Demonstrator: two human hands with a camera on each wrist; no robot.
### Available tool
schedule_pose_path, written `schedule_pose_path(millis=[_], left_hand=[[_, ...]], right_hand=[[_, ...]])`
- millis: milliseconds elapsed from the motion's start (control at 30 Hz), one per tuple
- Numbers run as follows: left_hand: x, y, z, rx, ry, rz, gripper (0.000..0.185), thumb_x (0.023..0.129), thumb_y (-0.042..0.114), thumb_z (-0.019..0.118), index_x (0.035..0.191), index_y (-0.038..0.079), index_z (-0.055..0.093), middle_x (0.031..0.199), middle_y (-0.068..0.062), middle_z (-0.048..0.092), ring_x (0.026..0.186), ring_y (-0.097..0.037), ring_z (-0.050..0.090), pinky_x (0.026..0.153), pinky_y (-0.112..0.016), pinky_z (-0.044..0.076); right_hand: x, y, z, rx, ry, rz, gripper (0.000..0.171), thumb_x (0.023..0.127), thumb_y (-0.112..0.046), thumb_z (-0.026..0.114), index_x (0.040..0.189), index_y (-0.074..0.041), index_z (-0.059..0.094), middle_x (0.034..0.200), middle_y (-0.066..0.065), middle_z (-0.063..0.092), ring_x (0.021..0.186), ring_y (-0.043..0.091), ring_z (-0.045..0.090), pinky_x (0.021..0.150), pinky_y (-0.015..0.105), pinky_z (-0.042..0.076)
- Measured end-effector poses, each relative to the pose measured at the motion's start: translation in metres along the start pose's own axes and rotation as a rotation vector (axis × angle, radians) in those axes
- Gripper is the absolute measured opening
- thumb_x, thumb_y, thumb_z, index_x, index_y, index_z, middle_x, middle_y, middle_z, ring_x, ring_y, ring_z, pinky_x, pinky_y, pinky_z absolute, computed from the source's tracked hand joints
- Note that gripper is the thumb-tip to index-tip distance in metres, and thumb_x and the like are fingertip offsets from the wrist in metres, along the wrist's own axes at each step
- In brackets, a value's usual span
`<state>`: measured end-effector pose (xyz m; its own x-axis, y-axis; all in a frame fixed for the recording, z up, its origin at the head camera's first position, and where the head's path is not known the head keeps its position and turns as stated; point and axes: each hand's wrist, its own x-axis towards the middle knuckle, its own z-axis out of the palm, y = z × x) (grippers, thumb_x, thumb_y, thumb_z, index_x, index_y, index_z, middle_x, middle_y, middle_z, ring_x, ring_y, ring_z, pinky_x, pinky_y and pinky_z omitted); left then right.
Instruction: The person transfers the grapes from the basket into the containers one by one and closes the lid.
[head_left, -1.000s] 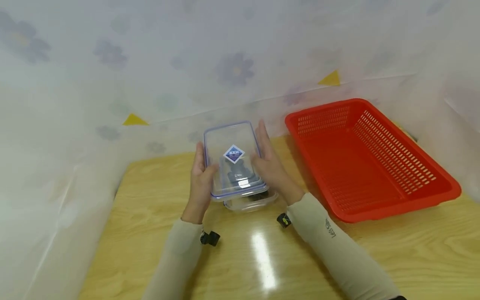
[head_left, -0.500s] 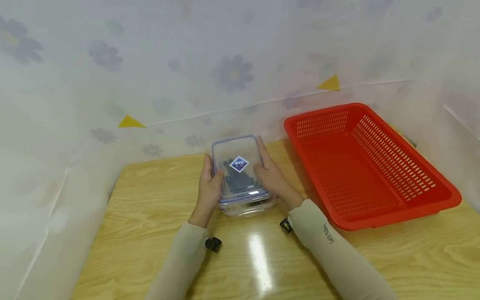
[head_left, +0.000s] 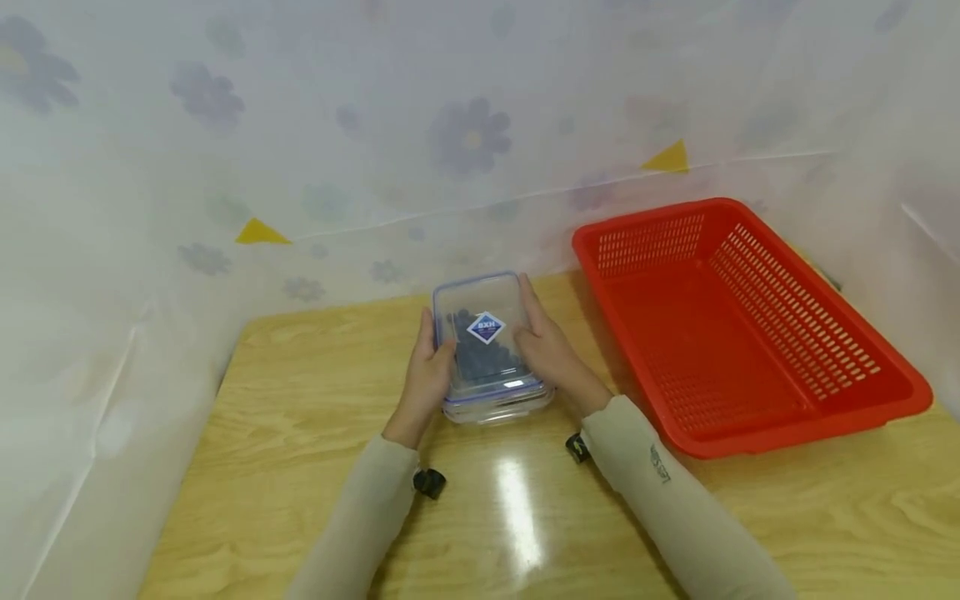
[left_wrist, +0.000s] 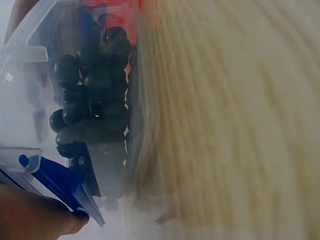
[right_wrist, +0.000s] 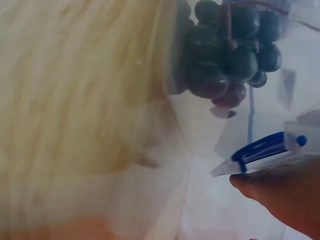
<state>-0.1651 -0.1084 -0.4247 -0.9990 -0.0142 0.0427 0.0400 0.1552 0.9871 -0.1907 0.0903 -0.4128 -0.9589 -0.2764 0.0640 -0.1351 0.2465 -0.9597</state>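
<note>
A clear rectangular lid [head_left: 468,293] with a blue edge and a BXH diamond sticker lies over a clear container [head_left: 495,413]; whether it sits fully flush I cannot tell. Through the container's wall a bunch of dark grapes [left_wrist: 92,95] shows, also in the right wrist view as round grapes [right_wrist: 215,60] with a stem. My left hand [head_left: 426,377] holds the lid's left side, thumb on top. On the opposite side my right hand [head_left: 551,348] grips it likewise. A thumb is beside a blue-edged side flap [left_wrist: 60,182] in the left wrist view; the fingers underneath are mostly hidden.
To the right on the wooden table [head_left: 300,450] stands a big red plastic basket [head_left: 660,400] with slotted walls, close to my right forearm. A pale floral sheet [head_left: 360,192] hangs behind and along the left edge.
Both hands have brought the lid down and slightly right over the container. The gap at the near edge has narrowed. In the last half second there is only a small shift.
</note>
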Motion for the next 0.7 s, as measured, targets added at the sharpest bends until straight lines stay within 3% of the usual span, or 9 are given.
schedule_pose_path(millis=[233,467,700], left_hand=[[0.002,0.001,-0.001,0.022,-0.013,-0.021,0.064,0.106,0.004,0.038,0.161,0.001,0.004,0.167,-0.017,0.002,0.152,-0.023,0.004,0.121,-0.036,0.005],[-0.004,0.002,0.000,0.025,0.012,-0.021,0.063,0.105,0.001,0.039,0.159,-0.004,0.008,0.166,-0.021,0.005,0.153,-0.027,0.005,0.121,-0.037,0.005],[-0.012,0.006,0.002,0.047,-0.014,-0.024,0.063,0.105,0.001,0.038,0.159,-0.005,0.006,0.166,-0.022,0.002,0.153,-0.029,0.002,0.121,-0.040,0.004]], right_hand=[[0.000,0.002,0.001,0.017,0.020,-0.012,0.076,0.100,0.000,0.040,0.164,-0.025,0.007,0.168,0.001,0.008,0.152,0.021,0.009,0.121,0.041,0.008],[-0.006,0.001,0.002,0.002,0.023,-0.018,0.075,0.100,0.002,0.040,0.164,-0.021,0.009,0.168,0.005,0.009,0.152,0.021,0.010,0.121,0.038,0.008],[-0.011,0.003,0.001,-0.033,0.003,-0.050,0.075,0.098,0.004,0.041,0.164,-0.014,0.009,0.168,0.010,0.007,0.153,0.023,0.007,0.121,0.040,0.006]])
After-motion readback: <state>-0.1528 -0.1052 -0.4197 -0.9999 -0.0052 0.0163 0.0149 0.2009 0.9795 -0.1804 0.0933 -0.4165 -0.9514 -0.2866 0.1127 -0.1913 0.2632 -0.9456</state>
